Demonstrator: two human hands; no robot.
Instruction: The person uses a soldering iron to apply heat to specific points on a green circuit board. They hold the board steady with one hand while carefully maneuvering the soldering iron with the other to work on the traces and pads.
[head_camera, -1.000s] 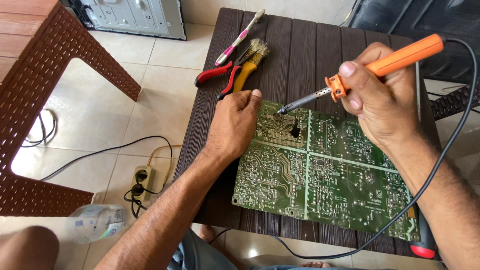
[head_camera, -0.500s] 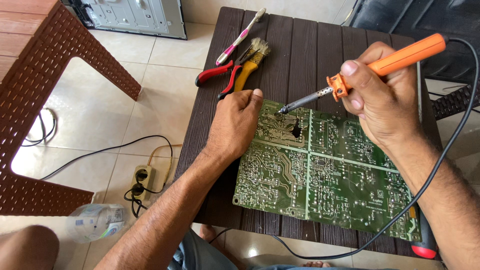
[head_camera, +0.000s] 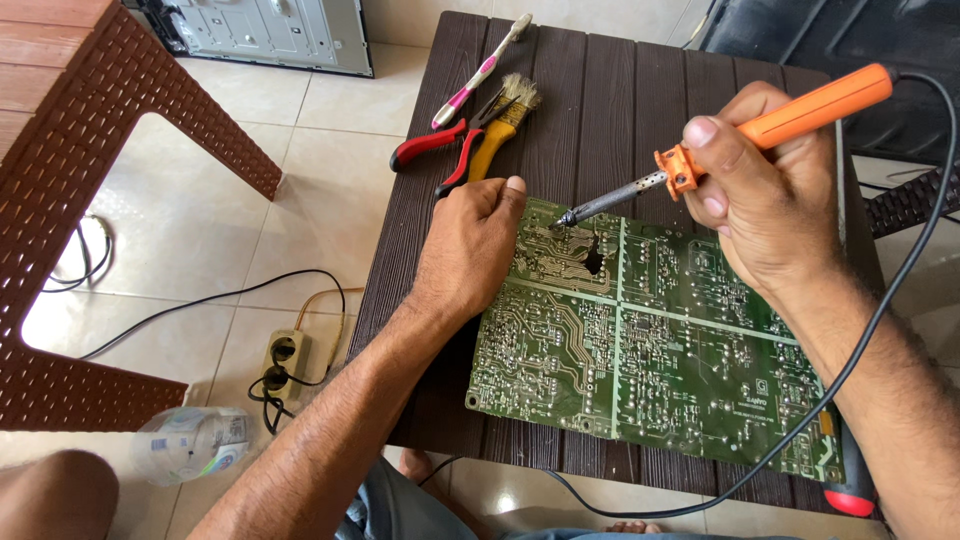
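A green circuit board lies solder side up on a dark brown slatted table. My left hand rests palm down on the board's upper left corner, holding nothing. My right hand grips an orange-handled soldering iron. Its metal tip touches the board near a dark hole close to my left fingertips. The iron's black cord loops down past my right forearm.
Red-handled pliers, a small brush and a pink toothbrush lie at the table's far left. A red-tipped tool sits at the near right corner. On the tiled floor are a power strip, a plastic bottle and a brown plastic table.
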